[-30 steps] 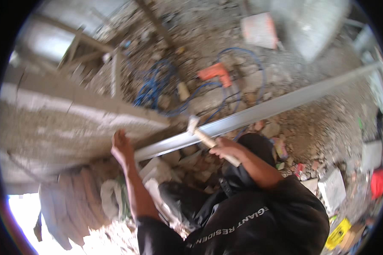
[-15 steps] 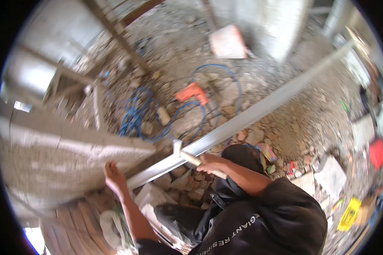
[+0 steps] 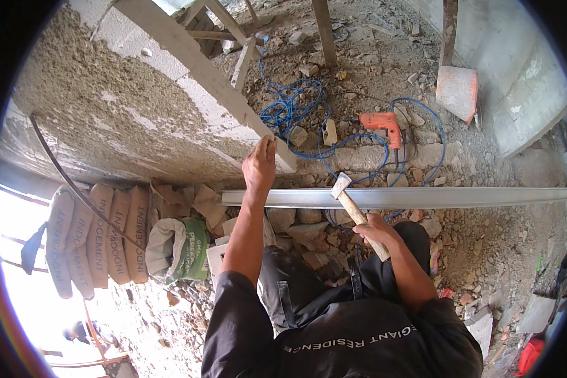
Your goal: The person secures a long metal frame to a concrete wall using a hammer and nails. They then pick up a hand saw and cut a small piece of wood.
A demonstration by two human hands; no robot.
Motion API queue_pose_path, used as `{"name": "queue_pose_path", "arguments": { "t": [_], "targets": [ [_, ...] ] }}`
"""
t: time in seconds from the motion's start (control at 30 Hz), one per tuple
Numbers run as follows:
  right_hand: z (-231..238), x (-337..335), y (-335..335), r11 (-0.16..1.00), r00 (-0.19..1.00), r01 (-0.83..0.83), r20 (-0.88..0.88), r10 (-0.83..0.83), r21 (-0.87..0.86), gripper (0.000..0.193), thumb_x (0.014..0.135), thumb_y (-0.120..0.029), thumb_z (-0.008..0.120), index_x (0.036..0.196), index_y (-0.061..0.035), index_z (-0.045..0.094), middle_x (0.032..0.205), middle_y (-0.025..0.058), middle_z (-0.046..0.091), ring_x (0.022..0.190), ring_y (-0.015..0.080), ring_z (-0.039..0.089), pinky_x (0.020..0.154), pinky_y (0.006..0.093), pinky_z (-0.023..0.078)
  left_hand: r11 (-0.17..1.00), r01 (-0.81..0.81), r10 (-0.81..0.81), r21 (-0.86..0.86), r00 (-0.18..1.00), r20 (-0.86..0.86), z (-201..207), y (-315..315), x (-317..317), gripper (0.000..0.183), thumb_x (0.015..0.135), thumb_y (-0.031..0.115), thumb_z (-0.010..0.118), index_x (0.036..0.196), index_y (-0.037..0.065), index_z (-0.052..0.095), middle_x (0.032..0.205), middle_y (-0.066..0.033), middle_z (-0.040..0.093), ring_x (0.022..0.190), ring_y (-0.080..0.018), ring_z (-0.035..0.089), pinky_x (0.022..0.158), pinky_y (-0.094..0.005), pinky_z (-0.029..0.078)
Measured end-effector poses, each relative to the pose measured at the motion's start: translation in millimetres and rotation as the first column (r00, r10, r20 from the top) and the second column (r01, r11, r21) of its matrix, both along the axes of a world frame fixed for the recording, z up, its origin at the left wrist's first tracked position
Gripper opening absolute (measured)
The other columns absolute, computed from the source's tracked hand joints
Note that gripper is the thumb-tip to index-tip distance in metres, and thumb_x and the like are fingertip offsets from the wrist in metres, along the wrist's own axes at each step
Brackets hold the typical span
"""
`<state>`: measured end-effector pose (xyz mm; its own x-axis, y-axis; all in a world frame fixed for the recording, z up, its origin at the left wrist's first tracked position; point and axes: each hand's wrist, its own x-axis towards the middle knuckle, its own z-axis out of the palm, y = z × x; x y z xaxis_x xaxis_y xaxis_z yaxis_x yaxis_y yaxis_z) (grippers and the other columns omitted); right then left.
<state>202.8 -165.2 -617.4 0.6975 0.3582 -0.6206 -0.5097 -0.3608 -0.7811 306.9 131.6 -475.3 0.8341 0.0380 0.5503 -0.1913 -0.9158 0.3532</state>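
My right hand (image 3: 379, 232) is wrapped round the pale wooden handle of a hammer (image 3: 351, 205). The hammer's head points away from me and overlaps a long silvery metal channel (image 3: 435, 198), which lies crosswise in front of my knees; whether they touch I cannot tell. At the end of a rough, partly plastered block wall (image 3: 201, 104), my left hand (image 3: 259, 169) is raised with its fingers pinched together. Anything between those fingers is too small or hidden to make out.
Beyond the channel lie an orange power drill (image 3: 382, 125) and a tangled blue cable (image 3: 291, 108) on rubble. A pinkish-white bucket (image 3: 457, 93) rests by a post at far right. Brown paper cement bags (image 3: 101, 236) and a green-white sack (image 3: 192, 249) stand at left.
The view has turned left, so the channel now runs level and the bags show fully. My left hand has come up against the wall's end; the hammer stays in my right hand.
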Motion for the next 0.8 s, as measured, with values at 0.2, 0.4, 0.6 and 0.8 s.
{"name": "queue_pose_path", "arguments": {
  "t": [0.2, 0.4, 0.6, 0.8],
  "targets": [
    [11, -3, 0, 0.999, 1.0, -0.021, 0.018, 0.022, -0.038, 0.039, 0.077, -0.017, 0.066, 0.103, 0.0074, 0.05, 0.066, 0.0074, 0.055, 0.048, 0.0147, 0.054, 0.044, 0.0297, 0.046, 0.997, 0.044, -0.044, 0.066, 0.999, -0.004, 1, -7, 24, 0.025, 0.088, 0.025, 0.057, 0.103, 0.006, 0.062, 0.088, -0.0141, 0.066, 0.072, -0.0321, 0.064, 0.061, -0.0399, 0.051],
    [21, -5, 7, 0.988, 0.995, -0.087, 0.038, 0.093, -0.131, 0.042, 0.076, -0.022, 0.067, 0.102, 0.0069, 0.051, 0.069, 0.0098, 0.059, 0.05, 0.0163, 0.058, 0.047, 0.0302, 0.047, 0.998, 0.028, -0.03, 0.064, 0.999, 0.03, -2, -2, 55, 0.026, 0.089, 0.029, 0.056, 0.102, 0.008, 0.063, 0.088, -0.0143, 0.066, 0.074, -0.0329, 0.064, 0.064, -0.0411, 0.05],
    [24, -11, 3, 0.977, 0.992, -0.105, 0.051, 0.117, -0.186, 0.045, 0.075, -0.028, 0.067, 0.103, 0.0045, 0.053, 0.072, 0.012, 0.063, 0.055, 0.0195, 0.062, 0.053, 0.0323, 0.049, 0.997, -0.058, 0.061, 0.044, 0.996, -0.063, -2, -6, 72, 0.026, 0.088, 0.031, 0.056, 0.099, 0.009, 0.063, 0.076, -0.0138, 0.066, 0.071, -0.0347, 0.063, 0.062, -0.0425, 0.049],
    [32, -18, 3, 0.967, 0.982, -0.141, 0.096, 0.164, -0.21, 0.049, 0.073, -0.032, 0.067, 0.1, 0.0064, 0.053, 0.071, 0.0151, 0.063, 0.057, 0.0216, 0.063, 0.057, 0.0344, 0.05, 0.989, -0.103, 0.105, 0.105, 0.994, -0.009, -10, -1, 81, 0.026, 0.087, 0.034, 0.056, 0.096, 0.01, 0.064, 0.073, -0.015, 0.065, 0.069, -0.0357, 0.062, 0.061, -0.0438, 0.048]
  ]
}}
